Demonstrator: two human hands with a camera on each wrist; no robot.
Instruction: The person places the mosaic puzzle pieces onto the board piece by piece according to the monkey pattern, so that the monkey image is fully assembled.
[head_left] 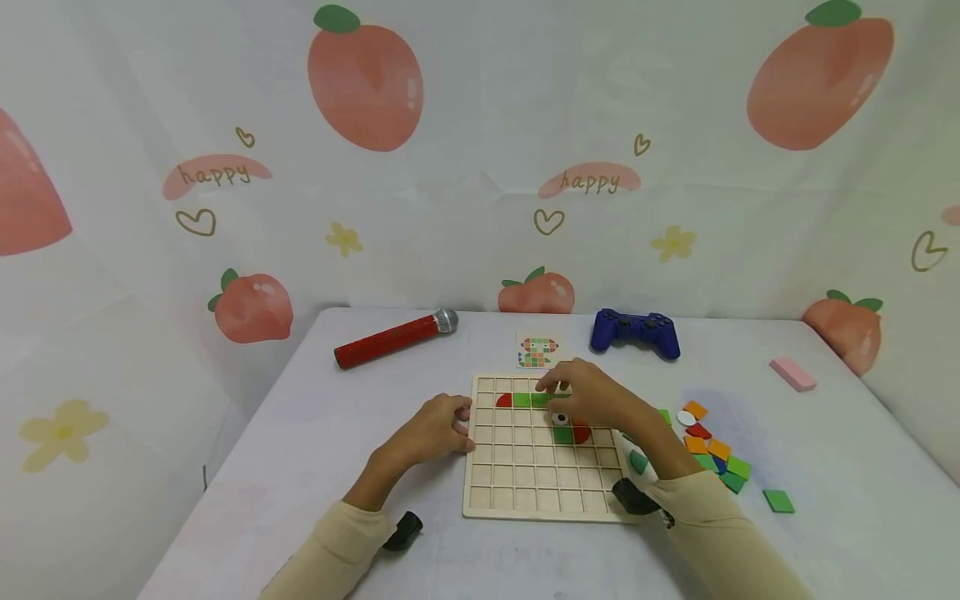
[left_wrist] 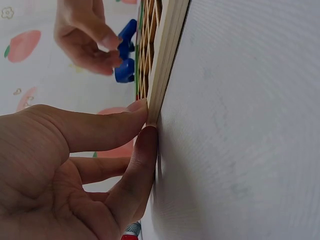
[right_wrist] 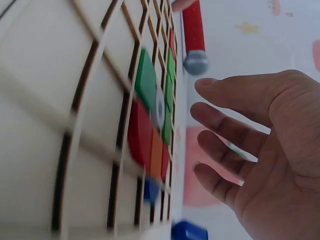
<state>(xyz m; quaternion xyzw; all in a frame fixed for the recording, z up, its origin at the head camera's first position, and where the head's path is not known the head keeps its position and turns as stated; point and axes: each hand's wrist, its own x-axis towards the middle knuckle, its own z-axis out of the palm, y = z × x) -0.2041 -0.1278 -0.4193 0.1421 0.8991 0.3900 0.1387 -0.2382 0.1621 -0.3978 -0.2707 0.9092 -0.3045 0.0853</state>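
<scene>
A pale wooden grid board (head_left: 525, 475) lies on the table. My left hand (head_left: 431, 429) holds its left edge, thumb and fingertips against the wood. Over the upper part of the board hovers my right hand (head_left: 592, 396), fingers loosely bent and apart, with nothing between them in the right wrist view. In the grid are a red rounded piece (head_left: 504, 401), a row of green squares (head_left: 522, 400), a white eye tile (head_left: 560, 419), a darker green square (head_left: 562, 435) and another red rounded piece (head_left: 581, 434). An orange tile (right_wrist: 156, 152) shows beside them. My right hand partly covers this group.
Loose coloured tiles (head_left: 718, 448) lie right of the board, with a lone green square (head_left: 779, 501) nearby. Behind are a pattern card (head_left: 537, 351), a red microphone (head_left: 393, 340) and a blue game controller (head_left: 635, 332). A pink block (head_left: 792, 374) sits far right.
</scene>
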